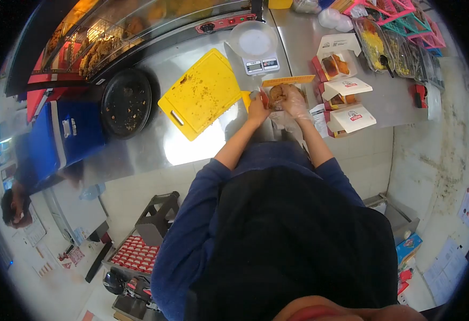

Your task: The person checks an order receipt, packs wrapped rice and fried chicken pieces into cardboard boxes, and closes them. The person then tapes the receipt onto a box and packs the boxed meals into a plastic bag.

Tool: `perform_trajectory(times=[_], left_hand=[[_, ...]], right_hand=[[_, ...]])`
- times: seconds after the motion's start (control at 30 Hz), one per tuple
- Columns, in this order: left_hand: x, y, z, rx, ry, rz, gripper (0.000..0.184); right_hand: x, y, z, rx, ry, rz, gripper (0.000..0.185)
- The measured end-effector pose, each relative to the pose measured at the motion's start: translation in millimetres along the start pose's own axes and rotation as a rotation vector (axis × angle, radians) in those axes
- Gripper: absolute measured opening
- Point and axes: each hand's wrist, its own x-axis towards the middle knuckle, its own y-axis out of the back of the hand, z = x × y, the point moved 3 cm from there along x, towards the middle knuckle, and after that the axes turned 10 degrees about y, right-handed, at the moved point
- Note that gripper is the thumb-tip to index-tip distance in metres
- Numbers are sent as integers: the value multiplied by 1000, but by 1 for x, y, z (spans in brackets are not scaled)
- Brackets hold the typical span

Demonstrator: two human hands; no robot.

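A clear plastic glove covers my right hand (295, 105), whose fingers close on a brown piece of fried food (277, 96). My left hand (257, 111) is bare and grips the red left side of an open food box just beside that piece. Along the far side of this box runs an orange-yellow strip (288, 81). A small yellow item touches my left hand; I cannot make out what it is. To the left lies a yellow cutting board (202, 93) strewn with crumbs. Beyond my hands stands a kitchen scale (262, 65) with a round translucent dish (253, 40) on it.
Three food boxes stand at the right: an open one (347, 40) with fried pieces, then two (348, 86) (352, 119) with lids partly folded. Behind them is a tray (372, 45) of yellow food. A black round pan (127, 104), a blue box (68, 134) and a heated display case (224, 22) stand left.
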Motion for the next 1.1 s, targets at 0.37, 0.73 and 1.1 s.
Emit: perform_trajectory(times=[0.37,0.73,1.1], left_hand=[[-6,26,-2,-272,30,-172,80],[2,17,-15,-383,32,-263,85],[4,12,-24,-491,19,-323,86]], right_hand=[[29,8,17,29,89,-370,55],[33,27,25,1006,-220,-1083,65],[18,4,-23,-161,280,-312,61]])
